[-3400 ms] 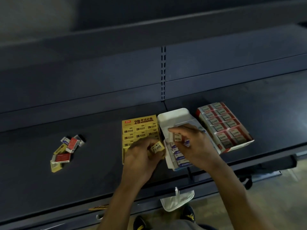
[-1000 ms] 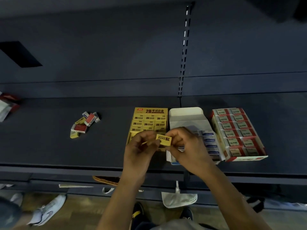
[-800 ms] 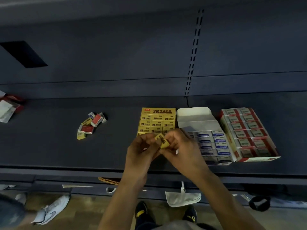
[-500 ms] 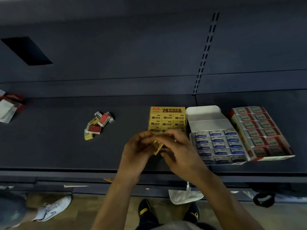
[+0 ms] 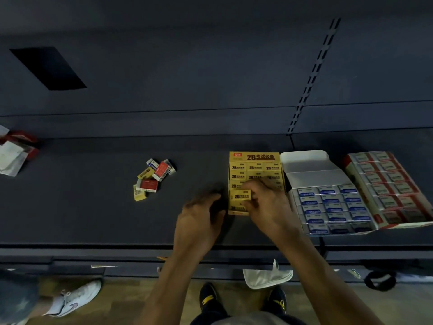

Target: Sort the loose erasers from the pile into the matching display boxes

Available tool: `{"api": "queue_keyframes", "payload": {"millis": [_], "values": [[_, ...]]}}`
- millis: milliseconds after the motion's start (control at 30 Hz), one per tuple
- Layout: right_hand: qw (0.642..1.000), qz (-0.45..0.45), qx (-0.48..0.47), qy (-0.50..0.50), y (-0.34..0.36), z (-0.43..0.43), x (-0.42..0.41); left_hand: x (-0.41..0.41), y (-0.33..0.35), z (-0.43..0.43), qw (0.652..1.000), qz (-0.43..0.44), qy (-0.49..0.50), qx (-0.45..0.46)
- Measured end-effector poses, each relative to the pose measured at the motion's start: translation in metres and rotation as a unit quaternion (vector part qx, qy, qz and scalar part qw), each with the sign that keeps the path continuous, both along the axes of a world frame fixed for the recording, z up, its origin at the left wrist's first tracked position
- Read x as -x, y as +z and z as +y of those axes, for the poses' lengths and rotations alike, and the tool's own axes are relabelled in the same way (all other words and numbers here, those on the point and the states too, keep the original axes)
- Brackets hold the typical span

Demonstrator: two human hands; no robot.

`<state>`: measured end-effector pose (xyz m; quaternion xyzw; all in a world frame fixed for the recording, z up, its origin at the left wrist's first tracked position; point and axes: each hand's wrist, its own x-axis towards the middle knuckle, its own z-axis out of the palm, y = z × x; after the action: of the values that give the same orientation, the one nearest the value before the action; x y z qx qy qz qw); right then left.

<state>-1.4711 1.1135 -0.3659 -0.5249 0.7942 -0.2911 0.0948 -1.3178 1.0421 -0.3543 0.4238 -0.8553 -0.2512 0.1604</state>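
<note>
Just right of the frame's centre, the right hand (image 5: 267,207) pinches a yellow eraser (image 5: 240,197) between thumb and fingers, holding it over the near left corner of the yellow box (image 5: 255,157). The left hand (image 5: 199,221) rests beside that box with loose fingers and holds nothing. The pile of loose erasers (image 5: 152,178) lies on the shelf (image 5: 82,207) left of centre, while the white box (image 5: 304,170) and the red box (image 5: 350,171) sit at the right.

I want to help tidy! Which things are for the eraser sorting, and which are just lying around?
For the job: yellow eraser, yellow 2B box, blue-and-white eraser box, red eraser box, loose eraser pile.
Just lying about: white sneaker, crumpled packaging.
</note>
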Motion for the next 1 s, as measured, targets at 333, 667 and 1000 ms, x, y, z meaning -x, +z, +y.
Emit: {"api": "queue_keyframes", "payload": {"millis": [333,667,1000], "values": [[0.999,0.019,0.035,-0.011,-0.01,-0.012,-0.011,0.0,-0.018,-0.008,0.995,0.037,-0.084,0.022],[0.999,0.049,0.011,-0.001,0.007,-0.042,-0.034,-0.023,-0.016,-0.041,0.994,-0.002,-0.019,0.105],[0.995,0.03,0.006,0.093,-0.009,-0.099,-0.097,-0.082,-0.023,-0.096,0.981,-0.075,0.095,0.15]]}}
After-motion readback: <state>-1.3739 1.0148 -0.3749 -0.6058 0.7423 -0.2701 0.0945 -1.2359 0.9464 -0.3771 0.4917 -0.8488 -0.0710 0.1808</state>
